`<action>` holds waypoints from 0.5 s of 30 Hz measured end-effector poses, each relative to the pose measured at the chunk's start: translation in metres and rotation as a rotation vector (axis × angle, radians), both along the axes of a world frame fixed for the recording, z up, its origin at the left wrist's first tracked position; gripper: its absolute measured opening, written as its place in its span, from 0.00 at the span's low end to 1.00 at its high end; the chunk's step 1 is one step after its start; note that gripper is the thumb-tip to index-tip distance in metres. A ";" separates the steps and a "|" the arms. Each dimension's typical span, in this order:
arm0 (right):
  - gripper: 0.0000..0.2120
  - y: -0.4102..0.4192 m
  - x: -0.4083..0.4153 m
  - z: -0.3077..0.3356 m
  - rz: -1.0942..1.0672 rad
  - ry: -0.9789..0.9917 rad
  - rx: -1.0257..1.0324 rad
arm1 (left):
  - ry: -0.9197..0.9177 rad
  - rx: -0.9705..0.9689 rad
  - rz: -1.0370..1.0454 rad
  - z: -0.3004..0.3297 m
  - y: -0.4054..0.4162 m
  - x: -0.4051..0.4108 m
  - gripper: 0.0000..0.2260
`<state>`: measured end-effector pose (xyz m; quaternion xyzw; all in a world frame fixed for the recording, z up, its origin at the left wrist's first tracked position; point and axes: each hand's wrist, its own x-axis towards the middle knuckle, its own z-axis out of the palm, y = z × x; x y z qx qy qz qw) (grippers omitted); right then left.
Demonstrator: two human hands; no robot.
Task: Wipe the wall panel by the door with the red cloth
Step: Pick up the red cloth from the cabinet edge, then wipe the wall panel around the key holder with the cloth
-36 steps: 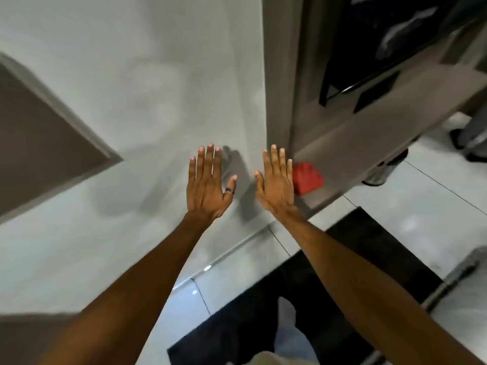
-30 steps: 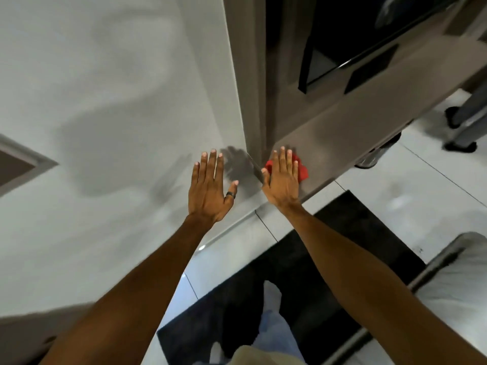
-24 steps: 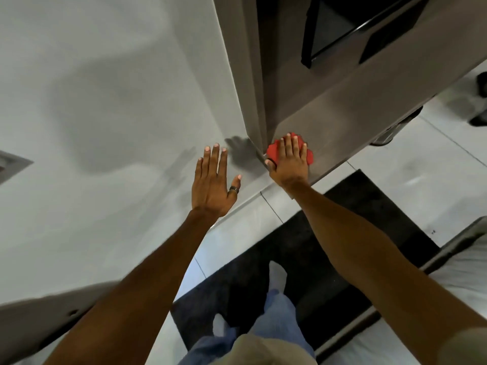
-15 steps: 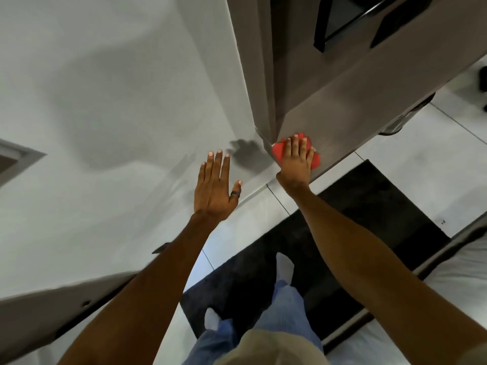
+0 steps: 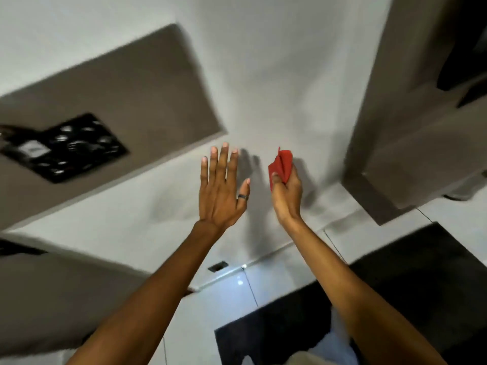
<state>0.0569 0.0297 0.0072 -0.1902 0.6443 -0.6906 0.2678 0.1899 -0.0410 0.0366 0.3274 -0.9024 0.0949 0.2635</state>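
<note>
Right hand gripping the red cloth before the white wall; left hand spread open beside it.

Nearest the camera, both bare forearms are reaching forward above a dark floor mat [image 5: 421, 280]. The left hand [image 5: 221, 191] is showing fingers splayed and empty, a ring [image 5: 242, 197] sitting on its thumb. The right hand [image 5: 286, 193] is pinching the red cloth [image 5: 281, 164], which is standing up above the fingers. Beyond, the white wall [image 5: 276, 83] is carrying a brown panel [image 5: 110, 101] at left; the door frame [image 5: 395, 119] is standing at right.
</note>
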 end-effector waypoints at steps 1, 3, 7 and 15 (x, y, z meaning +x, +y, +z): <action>0.26 -0.012 0.035 0.021 -0.001 0.070 -0.089 | 0.050 -0.069 0.026 0.017 -0.008 0.035 0.31; 0.29 -0.026 0.078 0.047 -0.034 0.198 -0.214 | 0.147 -0.175 0.051 0.043 -0.021 0.082 0.31; 0.31 -0.055 0.169 0.093 -0.047 0.563 -0.482 | 0.274 -0.336 0.183 0.080 -0.049 0.194 0.30; 0.30 -0.128 0.246 0.137 -0.069 1.207 -0.534 | 0.352 -0.430 0.318 0.124 -0.107 0.301 0.29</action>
